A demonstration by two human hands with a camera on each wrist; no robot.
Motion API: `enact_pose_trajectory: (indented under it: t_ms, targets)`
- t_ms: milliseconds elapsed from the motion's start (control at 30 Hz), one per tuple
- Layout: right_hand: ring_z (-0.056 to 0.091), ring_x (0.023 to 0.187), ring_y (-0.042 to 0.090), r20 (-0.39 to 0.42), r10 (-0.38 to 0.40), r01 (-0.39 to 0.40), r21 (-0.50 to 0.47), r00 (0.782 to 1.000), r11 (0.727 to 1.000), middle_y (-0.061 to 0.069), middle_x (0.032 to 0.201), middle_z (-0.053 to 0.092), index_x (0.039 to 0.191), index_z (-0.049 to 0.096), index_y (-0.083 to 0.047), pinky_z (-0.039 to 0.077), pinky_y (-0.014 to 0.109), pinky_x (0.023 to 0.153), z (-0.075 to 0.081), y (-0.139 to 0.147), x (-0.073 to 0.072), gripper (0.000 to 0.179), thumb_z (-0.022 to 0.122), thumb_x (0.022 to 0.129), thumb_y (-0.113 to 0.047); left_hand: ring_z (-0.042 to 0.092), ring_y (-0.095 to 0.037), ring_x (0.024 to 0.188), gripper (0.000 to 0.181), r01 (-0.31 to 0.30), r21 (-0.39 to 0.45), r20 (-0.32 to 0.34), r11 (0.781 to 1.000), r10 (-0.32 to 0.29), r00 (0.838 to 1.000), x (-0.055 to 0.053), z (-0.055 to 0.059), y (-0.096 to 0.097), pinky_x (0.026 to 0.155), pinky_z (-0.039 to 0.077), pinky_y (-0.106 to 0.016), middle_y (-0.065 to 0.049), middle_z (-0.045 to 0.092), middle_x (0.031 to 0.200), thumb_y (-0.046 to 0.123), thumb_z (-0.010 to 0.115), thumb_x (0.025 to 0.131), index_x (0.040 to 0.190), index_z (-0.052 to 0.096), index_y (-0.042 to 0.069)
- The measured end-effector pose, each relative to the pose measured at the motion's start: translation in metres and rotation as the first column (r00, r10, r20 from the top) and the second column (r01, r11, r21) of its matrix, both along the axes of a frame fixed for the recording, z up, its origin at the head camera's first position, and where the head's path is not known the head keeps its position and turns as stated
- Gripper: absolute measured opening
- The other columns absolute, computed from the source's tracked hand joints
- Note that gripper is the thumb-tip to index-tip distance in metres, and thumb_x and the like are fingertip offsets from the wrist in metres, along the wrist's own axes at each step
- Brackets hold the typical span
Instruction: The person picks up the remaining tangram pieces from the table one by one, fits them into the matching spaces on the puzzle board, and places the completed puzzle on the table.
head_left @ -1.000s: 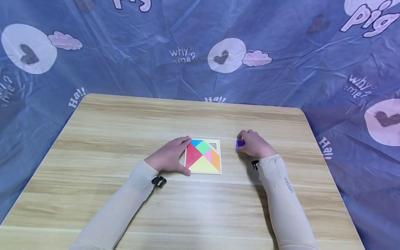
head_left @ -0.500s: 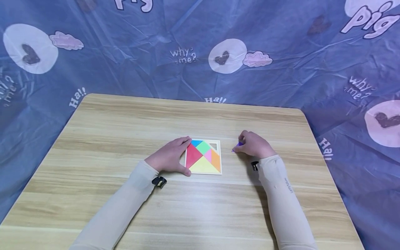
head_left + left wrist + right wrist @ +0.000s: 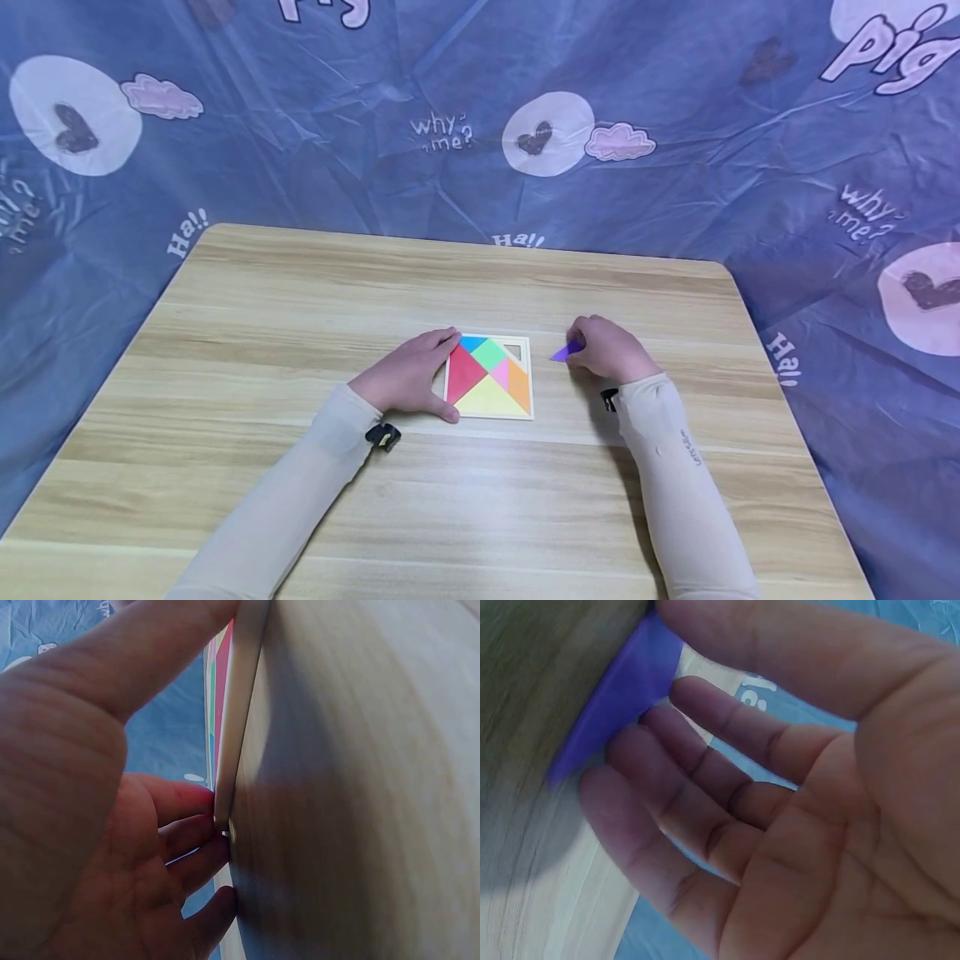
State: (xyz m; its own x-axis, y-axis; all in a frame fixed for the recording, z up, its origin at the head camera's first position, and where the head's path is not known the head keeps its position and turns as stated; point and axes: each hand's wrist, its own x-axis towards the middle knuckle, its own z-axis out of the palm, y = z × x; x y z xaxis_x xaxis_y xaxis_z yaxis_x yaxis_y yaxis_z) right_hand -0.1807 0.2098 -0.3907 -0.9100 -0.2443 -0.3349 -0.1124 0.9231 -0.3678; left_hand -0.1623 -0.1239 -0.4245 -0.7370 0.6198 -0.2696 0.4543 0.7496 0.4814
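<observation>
A square tangram board [image 3: 530,387] lies on the table, with red, yellow, blue, green, pink and orange pieces in its pale frame. A triangular gap [image 3: 514,351] shows at its far right corner. My left hand [image 3: 404,375] holds the board across its left side, thumb at the near corner and fingers at the far one; in the left wrist view the fingertips bend against the frame's edge. To the right of the board, my right hand [image 3: 611,350] pinches a purple triangle piece [image 3: 564,353] close over the tabletop. The thumb meets the purple triangle's upper end in the right wrist view [image 3: 619,697].
The wooden table [image 3: 465,508] stretches around both hands, its far edge meeting a blue printed cloth [image 3: 360,175] that hangs behind. Black wrist mounts [image 3: 383,437] sit at both cuffs.
The purple triangle has turned in my right hand's fingers and its tip now points left toward the board. My left hand and the board have stayed in place.
</observation>
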Motion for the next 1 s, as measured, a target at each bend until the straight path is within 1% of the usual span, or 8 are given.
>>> enact_pose_trajectory:
  t_ms: [133, 333, 533, 633, 767, 867, 1000]
  targets:
    - [0.063, 0.095, 0.031, -0.016, -0.015, 0.015, 0.001, 1.000, 1.000, 0.018, 0.106, 0.070, 0.112, 0.069, 0.005, 0.053, 0.049, 0.091, -0.0044, -0.0016, -0.0020, 0.028, 0.077, 0.090, -0.011, 0.022, -0.029, 0.157, 0.127, 0.002, -0.003, 0.001, 1.000, -0.002, 1.000, -0.0001, -0.0007, -0.0004, 0.125, 0.028, -0.044, -0.008, 0.022, 0.171, 0.064, 0.086, 0.073, 0.165, 0.021, 0.007]
    - [0.063, 0.093, 0.032, -0.014, -0.069, 0.070, 0.017, 0.997, 0.997, 0.019, 0.104, 0.071, 0.110, 0.068, 0.007, 0.052, 0.049, 0.092, -0.0059, -0.0044, -0.0029, 0.031, 0.078, 0.091, -0.015, 0.023, -0.029, 0.156, 0.127, 0.000, -0.005, 0.008, 1.000, 0.000, 1.000, 0.0003, 0.0002, -0.0008, 0.125, 0.028, -0.044, -0.008, 0.022, 0.171, 0.064, 0.086, 0.073, 0.165, 0.021, 0.007]
    - [0.063, 0.089, 0.032, -0.015, -0.124, 0.124, 0.031, 0.992, 0.992, 0.022, 0.106, 0.072, 0.114, 0.069, 0.009, 0.053, 0.048, 0.090, -0.0055, -0.0065, -0.0022, 0.035, 0.077, 0.092, -0.017, 0.022, -0.028, 0.157, 0.127, -0.001, -0.005, 0.003, 1.000, 0.001, 1.000, -0.0003, 0.0005, 0.0007, 0.125, 0.029, -0.044, -0.008, 0.021, 0.171, 0.064, 0.086, 0.073, 0.165, 0.021, 0.007]
    - [0.063, 0.085, 0.031, -0.020, -0.154, 0.155, 0.044, 0.988, 0.987, 0.022, 0.105, 0.072, 0.115, 0.070, 0.011, 0.054, 0.046, 0.086, -0.0052, -0.0076, -0.0010, 0.038, 0.077, 0.093, -0.019, 0.022, -0.028, 0.157, 0.127, 0.002, -0.001, 0.003, 1.000, -0.002, 1.000, -0.0010, 0.0008, 0.0016, 0.125, 0.028, -0.043, -0.007, 0.021, 0.172, 0.064, 0.086, 0.073, 0.165, 0.021, 0.007]
    - [0.059, 0.075, 0.027, -0.033, -0.181, 0.183, 0.063, 0.983, 0.981, 0.020, 0.094, 0.070, 0.105, 0.072, 0.010, 0.053, 0.042, 0.075, -0.0058, -0.0086, -0.0001, 0.034, 0.077, 0.094, -0.021, 0.022, -0.028, 0.157, 0.126, 0.005, 0.006, 0.003, 1.000, -0.005, 1.000, -0.0011, 0.0020, 0.0023, 0.126, 0.027, -0.043, -0.007, 0.021, 0.172, 0.062, 0.087, 0.073, 0.165, 0.021, 0.007]
    - [0.059, 0.076, 0.027, -0.016, -0.191, 0.192, 0.052, 0.981, 0.980, 0.020, 0.095, 0.071, 0.104, 0.073, 0.010, 0.052, 0.042, 0.075, -0.0065, -0.0082, -0.0003, 0.033, 0.077, 0.094, -0.022, 0.022, -0.028, 0.157, 0.127, 0.004, 0.011, 0.000, 1.000, -0.004, 1.000, -0.0011, 0.0013, 0.0019, 0.125, 0.028, -0.043, -0.008, 0.021, 0.171, 0.063, 0.087, 0.072, 0.165, 0.021, 0.007]
    - [0.062, 0.083, 0.028, 0.037, -0.200, 0.199, 0.015, 0.979, 0.980, 0.022, 0.104, 0.072, 0.111, 0.073, 0.011, 0.053, 0.042, 0.081, -0.0056, -0.0069, -0.0017, 0.038, 0.077, 0.093, -0.022, 0.023, -0.028, 0.157, 0.128, 0.002, 0.011, -0.007, 1.000, -0.002, 1.000, -0.0012, -0.0006, 0.0005, 0.125, 0.029, -0.043, -0.008, 0.022, 0.171, 0.064, 0.087, 0.071, 0.165, 0.022, 0.007]
